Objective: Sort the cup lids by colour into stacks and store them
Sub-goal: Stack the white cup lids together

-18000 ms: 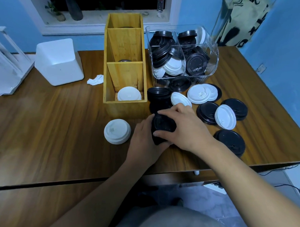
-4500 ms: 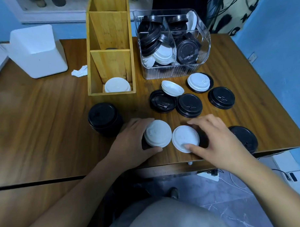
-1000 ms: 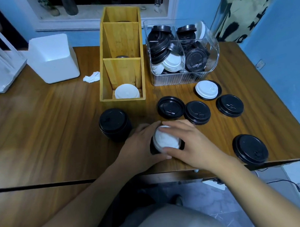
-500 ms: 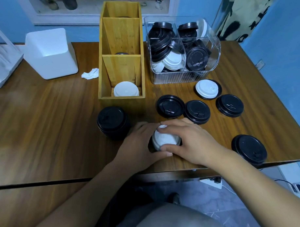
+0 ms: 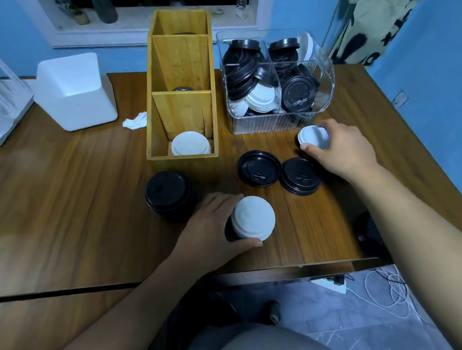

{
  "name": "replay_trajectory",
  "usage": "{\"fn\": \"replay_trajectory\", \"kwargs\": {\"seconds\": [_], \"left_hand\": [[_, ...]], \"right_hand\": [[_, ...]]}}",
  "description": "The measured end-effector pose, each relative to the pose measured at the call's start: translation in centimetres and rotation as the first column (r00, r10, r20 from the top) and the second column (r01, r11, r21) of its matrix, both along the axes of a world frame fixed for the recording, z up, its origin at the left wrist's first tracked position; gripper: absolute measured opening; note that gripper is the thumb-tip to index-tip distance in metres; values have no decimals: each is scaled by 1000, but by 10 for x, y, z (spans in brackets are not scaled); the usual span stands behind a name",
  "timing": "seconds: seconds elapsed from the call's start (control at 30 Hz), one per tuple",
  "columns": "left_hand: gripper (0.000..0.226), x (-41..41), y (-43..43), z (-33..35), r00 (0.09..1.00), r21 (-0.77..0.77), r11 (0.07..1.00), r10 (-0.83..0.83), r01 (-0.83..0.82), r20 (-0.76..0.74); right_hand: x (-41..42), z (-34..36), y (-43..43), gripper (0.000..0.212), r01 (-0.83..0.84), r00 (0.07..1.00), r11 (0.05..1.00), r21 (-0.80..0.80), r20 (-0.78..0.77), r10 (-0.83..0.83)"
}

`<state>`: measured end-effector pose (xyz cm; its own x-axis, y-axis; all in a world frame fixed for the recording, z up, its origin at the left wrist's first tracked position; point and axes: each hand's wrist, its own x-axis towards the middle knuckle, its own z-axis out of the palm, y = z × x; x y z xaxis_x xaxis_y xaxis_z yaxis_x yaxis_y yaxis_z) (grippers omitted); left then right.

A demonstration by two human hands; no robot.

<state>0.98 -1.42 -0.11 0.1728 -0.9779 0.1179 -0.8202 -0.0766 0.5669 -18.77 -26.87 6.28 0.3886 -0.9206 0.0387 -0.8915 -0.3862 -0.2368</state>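
Dim, cool indoor light falls from above on the wooden bench (image 5: 76, 196), leaving a pale sheen at its left and a soft shadow in front of the wooden organiser (image 5: 179, 72). Glints streak the clear bin (image 5: 323, 74). The wide lens bows the bench's near edge, and the corners look soft and smeared.

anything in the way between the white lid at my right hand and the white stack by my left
Two flat black lids lie between the white lid and the white stack; lifted over them, it likely passes.
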Motion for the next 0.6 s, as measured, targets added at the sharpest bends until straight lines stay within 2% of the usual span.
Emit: {"fn": "replay_trajectory", "kwargs": {"seconds": [0.07,0.13,0.27,0.33,0.43,0.5,0.6], "left_hand": [[94,0,0,1,1000,8,1000,4,-4,-4],[95,0,0,1,1000,13,1000,4,-4,-13],[94,-1,1,2,1000,14,1000,8,-8,-14],[94,0,1,1,1000,11,1000,7,-7,-15],[93,0,1,2,1000,9,1000,1,-1,-23],[94,0,0,2,1000,1,1000,3,-3,-20],[93,1,-1,1,1000,-14,1000,0,0,-2]], "right_hand": [[6,-5,-7,68,7,995,999,-40,-103,-11],[11,-10,-11,69,7,996,999,-38,-89,-10],[11,-3,-8,66,6,990,998,61,143,-15],[4,5,11,66,-15,964,1000,13,267,11],[-14,10,69,62,-144,896,984,-107,409,176],[-28,2,112,60,-245,875,964,-101,406,264],[-44,-23,149,61,-293,897,955,-51,332,293]]}}
